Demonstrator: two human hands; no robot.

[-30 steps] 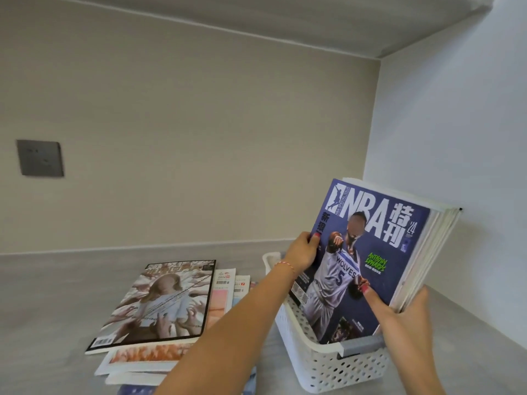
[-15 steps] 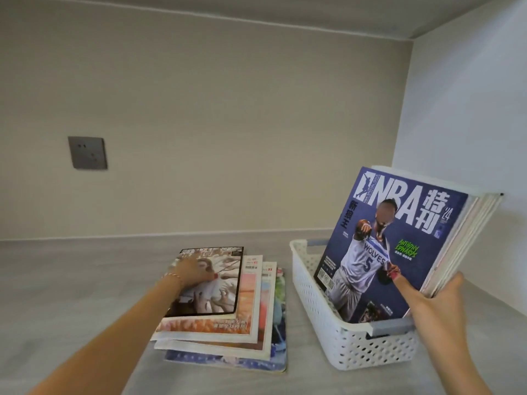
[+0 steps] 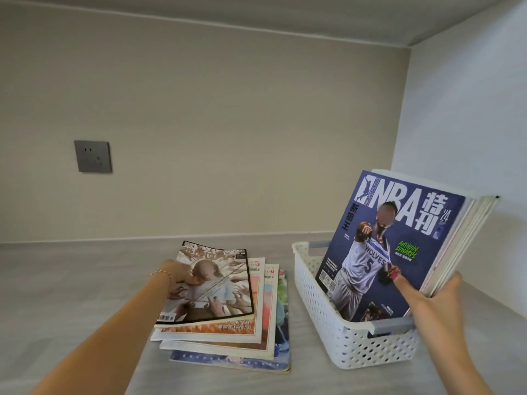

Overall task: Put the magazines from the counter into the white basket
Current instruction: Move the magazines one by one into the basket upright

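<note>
- I see my left hand (image 3: 179, 273) gripping the top magazine (image 3: 212, 286) of the stack on the grey counter (image 3: 71, 286).
- My right hand (image 3: 436, 306) clasps the upright blue NBA magazines (image 3: 399, 240) in the white perforated plastic basket (image 3: 342, 332), near the counter's right wall corner.

A grey wall socket (image 3: 93, 156) sits on the beige back wall (image 3: 228, 124)

Both forearms bare, no sleeves in view. Left hand (image 3: 178, 271): thin bracelet (image 3: 162, 273) at wrist, beaded, pale with reddish bits. Right hand (image 3: 433, 299): thumbnail painted pink-red. No rings or watch visible
</note>
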